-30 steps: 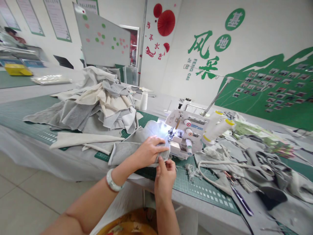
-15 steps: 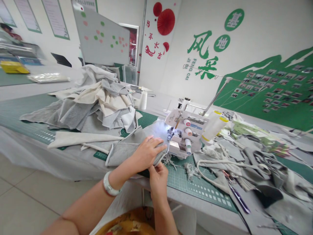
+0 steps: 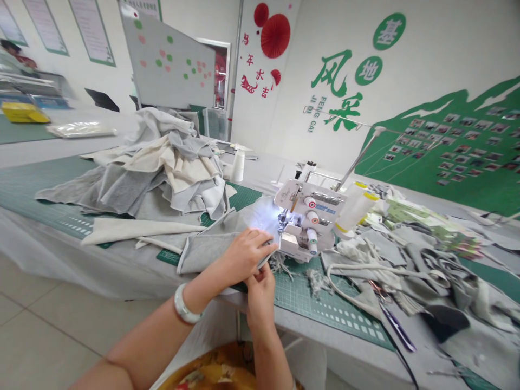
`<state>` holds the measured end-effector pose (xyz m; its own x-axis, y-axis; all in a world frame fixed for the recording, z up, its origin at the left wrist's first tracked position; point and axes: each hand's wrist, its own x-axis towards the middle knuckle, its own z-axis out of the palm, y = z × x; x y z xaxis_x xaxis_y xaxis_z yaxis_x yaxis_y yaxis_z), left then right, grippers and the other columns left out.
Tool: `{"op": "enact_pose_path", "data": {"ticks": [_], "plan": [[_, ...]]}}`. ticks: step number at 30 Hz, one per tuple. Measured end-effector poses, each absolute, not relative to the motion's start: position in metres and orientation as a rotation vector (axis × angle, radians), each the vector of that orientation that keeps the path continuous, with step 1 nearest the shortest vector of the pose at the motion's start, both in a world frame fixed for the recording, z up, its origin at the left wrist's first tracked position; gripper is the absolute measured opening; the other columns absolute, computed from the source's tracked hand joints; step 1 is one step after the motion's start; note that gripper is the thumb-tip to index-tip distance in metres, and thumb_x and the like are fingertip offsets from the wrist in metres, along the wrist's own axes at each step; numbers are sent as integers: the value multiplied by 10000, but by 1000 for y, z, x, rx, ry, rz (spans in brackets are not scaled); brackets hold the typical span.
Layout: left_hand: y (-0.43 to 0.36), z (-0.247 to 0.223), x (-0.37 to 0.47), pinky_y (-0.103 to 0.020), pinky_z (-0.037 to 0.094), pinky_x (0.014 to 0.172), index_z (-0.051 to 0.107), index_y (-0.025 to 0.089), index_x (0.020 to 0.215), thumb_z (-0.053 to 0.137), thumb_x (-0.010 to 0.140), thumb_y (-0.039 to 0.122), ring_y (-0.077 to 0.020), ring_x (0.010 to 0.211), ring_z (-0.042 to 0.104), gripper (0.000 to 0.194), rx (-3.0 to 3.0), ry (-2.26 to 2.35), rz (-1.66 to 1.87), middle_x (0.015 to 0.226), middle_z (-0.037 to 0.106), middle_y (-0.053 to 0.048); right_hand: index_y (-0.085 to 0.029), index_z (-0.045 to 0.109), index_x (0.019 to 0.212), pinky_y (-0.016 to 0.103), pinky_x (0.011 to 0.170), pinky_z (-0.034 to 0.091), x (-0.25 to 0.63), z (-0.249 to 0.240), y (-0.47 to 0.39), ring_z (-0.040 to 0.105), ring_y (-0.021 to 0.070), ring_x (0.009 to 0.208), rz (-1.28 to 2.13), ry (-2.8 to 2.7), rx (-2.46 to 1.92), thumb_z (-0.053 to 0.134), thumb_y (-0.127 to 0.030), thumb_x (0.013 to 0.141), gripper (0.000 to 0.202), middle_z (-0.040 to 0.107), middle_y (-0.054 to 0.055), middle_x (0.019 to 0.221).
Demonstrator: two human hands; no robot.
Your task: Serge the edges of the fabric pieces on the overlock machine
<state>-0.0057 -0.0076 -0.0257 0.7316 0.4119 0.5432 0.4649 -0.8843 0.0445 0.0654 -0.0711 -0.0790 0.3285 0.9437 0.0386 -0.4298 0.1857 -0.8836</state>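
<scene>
Grey fabric (image 3: 211,250) runs from the table's front edge up to the lit needle area of a white sewing machine (image 3: 311,208). My left hand (image 3: 246,254), with a pale bangle at the wrist, presses on this fabric just left of the machine, fingers together over its edge. Below it, my right hand (image 3: 260,284) pinches the fabric's near edge between thumb and fingers. The fingertips of both hands are close together, partly hidden by the cloth and by each other.
A heap of grey and cream cloth pieces (image 3: 162,162) lies left on the green mat (image 3: 337,309). Right of the machine are thread cones (image 3: 357,208), cloth scraps (image 3: 406,260), scissors (image 3: 379,292) and a purple tool (image 3: 398,327). A person (image 3: 16,57) is far left.
My right hand has moved slightly up and left with the fabric edge. My left hand has shifted slightly, and the fabric edge beside the machine is folded in closer under its fingers.
</scene>
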Motion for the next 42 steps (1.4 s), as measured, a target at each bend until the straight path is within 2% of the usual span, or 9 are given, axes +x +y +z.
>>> {"op": "enact_pose_path", "data": {"ticks": [5,9,15,19,23,29,34,37,42], "plan": [[-2,-27,-10,-369,411,1002,629,218,1169,483,886,81,-203,1110,529,346,-2894,-731,-944,1212,599,-65,-225,468,947,246,639,508,62,-85,-74,608,117,623,1104,-546,-898,704,-402,741,360,647,-44,708],[-2,-25,-12,-422,391,1044,629,233,1204,507,875,104,-229,1161,510,374,-2947,-722,-903,1281,563,-73,-229,425,828,244,579,493,63,-85,-73,582,116,568,1110,-505,-932,650,-553,766,400,598,-53,649],[-11,-26,-15,-489,293,1131,599,216,1242,452,862,62,-236,1270,464,437,-2913,-779,-900,1328,549,-86,-202,504,814,217,627,456,69,-88,-72,531,103,665,1007,-612,-960,592,-526,833,336,565,-44,733],[-25,-33,-17,-514,265,1137,647,187,1135,447,839,56,-262,1327,383,381,-2791,-783,-1004,1394,485,-108,-180,565,829,209,644,435,74,-90,-73,506,100,678,941,-684,-1015,592,-467,842,288,581,-33,758],[-49,-47,-20,-487,412,980,645,187,1097,480,852,121,-283,1135,477,302,-2683,-990,-1127,1230,540,-127,-169,595,831,223,658,455,79,-88,-73,539,112,683,978,-680,-1009,636,-389,790,228,615,-17,751],[-71,-68,-22,-333,499,801,565,177,1048,438,902,134,-205,929,552,199,-2738,-1288,-1210,1028,547,-85,-169,590,720,193,544,426,90,-80,-70,479,83,558,1075,-645,-1034,662,-271,680,131,574,-44,645],[-81,-75,-19,-269,481,656,540,190,1021,373,947,122,-173,786,593,196,-2699,-1430,-1119,915,587,-39,-194,506,675,190,509,414,95,-68,-70,408,64,494,1121,-591,-1007,667,-300,660,194,455,-86,573],[-90,-71,-15,-279,434,581,538,192,1047,411,907,78,-182,702,602,221,-2674,-1441,-942,872,622,-28,-198,490,693,170,444,346,98,-63,-66,349,50,453,1133,-568,-1020,725,-389,660,304,413,-101,549],[-99,-55,-9,-307,371,570,535,194,883,431,812,1,-190,609,568,230,-2658,-1297,-790,690,605,-6,-185,513,675,178,399,257,108,-63,-60,293,46,418,921,-574,-1173,763,-490,638,396,386,-110,486]]}}
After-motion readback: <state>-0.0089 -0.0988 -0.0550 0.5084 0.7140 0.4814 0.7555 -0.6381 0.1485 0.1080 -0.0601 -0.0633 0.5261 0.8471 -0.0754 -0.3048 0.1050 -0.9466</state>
